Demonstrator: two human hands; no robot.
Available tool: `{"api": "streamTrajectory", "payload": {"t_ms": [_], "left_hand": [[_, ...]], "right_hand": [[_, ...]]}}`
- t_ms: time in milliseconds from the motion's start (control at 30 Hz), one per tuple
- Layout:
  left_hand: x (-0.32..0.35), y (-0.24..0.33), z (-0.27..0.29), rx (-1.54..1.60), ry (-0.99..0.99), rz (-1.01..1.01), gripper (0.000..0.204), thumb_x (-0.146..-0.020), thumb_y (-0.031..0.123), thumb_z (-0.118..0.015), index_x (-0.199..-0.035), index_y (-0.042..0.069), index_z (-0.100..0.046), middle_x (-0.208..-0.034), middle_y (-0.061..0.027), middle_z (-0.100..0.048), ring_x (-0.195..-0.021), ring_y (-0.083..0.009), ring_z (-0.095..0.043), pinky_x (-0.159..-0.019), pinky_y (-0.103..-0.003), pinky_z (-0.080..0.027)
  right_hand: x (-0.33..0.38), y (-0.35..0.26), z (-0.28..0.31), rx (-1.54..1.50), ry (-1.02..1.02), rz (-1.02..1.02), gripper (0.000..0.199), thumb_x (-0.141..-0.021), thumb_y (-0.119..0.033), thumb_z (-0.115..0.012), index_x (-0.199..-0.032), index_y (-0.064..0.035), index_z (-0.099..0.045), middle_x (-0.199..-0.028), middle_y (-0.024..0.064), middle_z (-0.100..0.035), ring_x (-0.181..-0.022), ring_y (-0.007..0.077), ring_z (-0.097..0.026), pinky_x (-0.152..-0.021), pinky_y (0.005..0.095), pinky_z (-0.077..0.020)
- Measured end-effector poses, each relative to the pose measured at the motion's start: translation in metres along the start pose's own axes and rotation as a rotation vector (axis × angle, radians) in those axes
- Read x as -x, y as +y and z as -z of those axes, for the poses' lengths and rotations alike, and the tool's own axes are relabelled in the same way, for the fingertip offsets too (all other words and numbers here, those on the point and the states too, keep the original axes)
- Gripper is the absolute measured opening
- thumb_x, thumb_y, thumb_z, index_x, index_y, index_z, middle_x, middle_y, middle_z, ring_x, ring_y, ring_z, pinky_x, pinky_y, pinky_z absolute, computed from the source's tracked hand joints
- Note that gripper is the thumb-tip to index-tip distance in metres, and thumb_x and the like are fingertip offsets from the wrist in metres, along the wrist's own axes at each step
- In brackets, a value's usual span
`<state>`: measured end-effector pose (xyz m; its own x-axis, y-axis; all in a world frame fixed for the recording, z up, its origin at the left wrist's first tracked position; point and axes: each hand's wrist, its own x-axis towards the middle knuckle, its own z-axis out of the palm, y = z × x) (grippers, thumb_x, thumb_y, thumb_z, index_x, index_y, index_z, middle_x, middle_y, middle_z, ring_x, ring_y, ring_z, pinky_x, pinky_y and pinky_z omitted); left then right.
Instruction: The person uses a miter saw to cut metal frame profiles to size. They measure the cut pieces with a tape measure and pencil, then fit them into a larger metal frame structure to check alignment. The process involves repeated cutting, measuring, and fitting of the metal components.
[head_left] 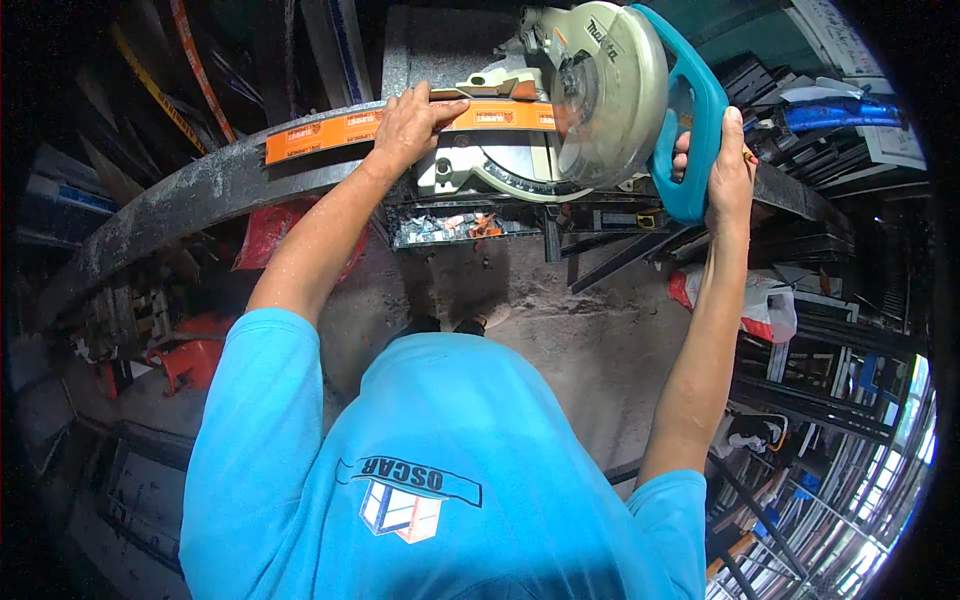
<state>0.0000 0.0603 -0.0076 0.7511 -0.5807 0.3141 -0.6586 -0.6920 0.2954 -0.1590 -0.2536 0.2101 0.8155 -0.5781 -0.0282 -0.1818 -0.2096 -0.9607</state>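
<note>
A cream chop saw (612, 90) with a clear blade guard stands on the workbench. My right hand (722, 170) is wrapped round its teal handle (697, 105). Something small, red and yellow sticks out beside that hand; I cannot make out its kind. A long strip covered in orange film (322, 137) lies across the saw base (480, 170), its right end passing behind the guard. My left hand (408, 128) clamps it near the fence (505, 82), thumb lying along the film and fingers over the far edge. The guard partly hides the blade, and its contact with the strip is unclear.
The dark workbench (165, 205) curves across the view. Below the saw sits a tray (400, 228) of scraps and shavings. Metal profiles (805, 355) crowd the right side, with a red and white bag (765, 308) near them. A red plastic object (190, 362) stands on the left.
</note>
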Motion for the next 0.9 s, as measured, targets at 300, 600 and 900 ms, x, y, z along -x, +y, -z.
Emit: {"api": "streamTrajectory", "payload": {"t_ms": [300, 600, 900], "left_hand": [[0.001, 0.0, 0.001, -0.022, 0.022, -0.019, 0.05, -0.084, 0.009, -0.068, -0.126, 0.037, -0.065, -0.101, -0.0106, -0.055, -0.097, -0.0286, -0.057, -0.082, -0.041, -0.043], [0.002, -0.001, 0.001, 0.001, 0.06, -0.053, 0.048, -0.084, 0.012, -0.067, -0.124, 0.037, -0.066, -0.101, -0.0117, -0.055, -0.091, -0.0303, -0.058, -0.078, -0.044, -0.044], [0.006, -0.007, 0.006, 0.007, 0.07, -0.085, 0.043, -0.087, 0.013, -0.064, -0.124, 0.036, -0.066, -0.136, -0.0164, -0.051, -0.11, -0.0335, -0.056, -0.093, -0.046, -0.044]], "right_hand": [[0.006, -0.004, -0.004, 0.034, 0.008, 0.015, 0.061, -0.098, -0.059, -0.043, -0.085, -0.0042, -0.065, -0.067, 0.006, -0.063, -0.053, 0.0135, -0.059, -0.051, 0.0295, -0.0486], [0.002, 0.001, 0.0, -0.034, -0.02, 0.016, 0.061, -0.097, -0.06, -0.046, -0.081, -0.0034, -0.064, -0.066, 0.0071, -0.064, -0.052, 0.0137, -0.06, -0.05, 0.0288, -0.0504], [-0.006, -0.022, 0.003, 0.064, -0.039, -0.013, 0.064, -0.094, -0.062, -0.049, -0.083, -0.0004, -0.065, -0.069, 0.0095, -0.066, -0.054, 0.0163, -0.063, -0.05, 0.0302, -0.0531]]}}
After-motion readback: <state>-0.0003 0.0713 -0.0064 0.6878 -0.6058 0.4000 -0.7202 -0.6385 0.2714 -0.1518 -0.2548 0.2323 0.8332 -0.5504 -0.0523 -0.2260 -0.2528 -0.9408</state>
